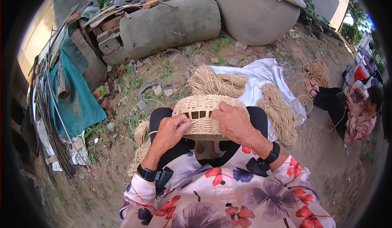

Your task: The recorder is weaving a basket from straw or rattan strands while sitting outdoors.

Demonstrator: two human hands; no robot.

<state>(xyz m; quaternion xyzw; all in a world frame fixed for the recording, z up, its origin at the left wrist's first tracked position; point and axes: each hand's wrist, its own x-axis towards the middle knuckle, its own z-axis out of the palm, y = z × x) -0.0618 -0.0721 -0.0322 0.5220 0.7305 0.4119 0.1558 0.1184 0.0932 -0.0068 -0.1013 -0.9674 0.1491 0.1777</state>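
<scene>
A woven straw-coloured basket (203,127) rests across my knees, with a gap in its side wall crossed by a few upright strands. My left hand (168,132) is closed at the left end of this gap, thumb and fingertips pinched on the weave. At the gap's right end, the fingers of my right hand (238,124) curl over the edge and grip the basket. Both sets of fingertips are partly hidden.
Coils of natural cord (216,81) lie beyond my knees, and another bundle (278,116) is on a white plastic sheet (261,71). A co-worker (359,114) sits at the right among cord. Left stands a teal cloth (75,93); behind are a concrete cylinder (171,26) and large vat (257,14).
</scene>
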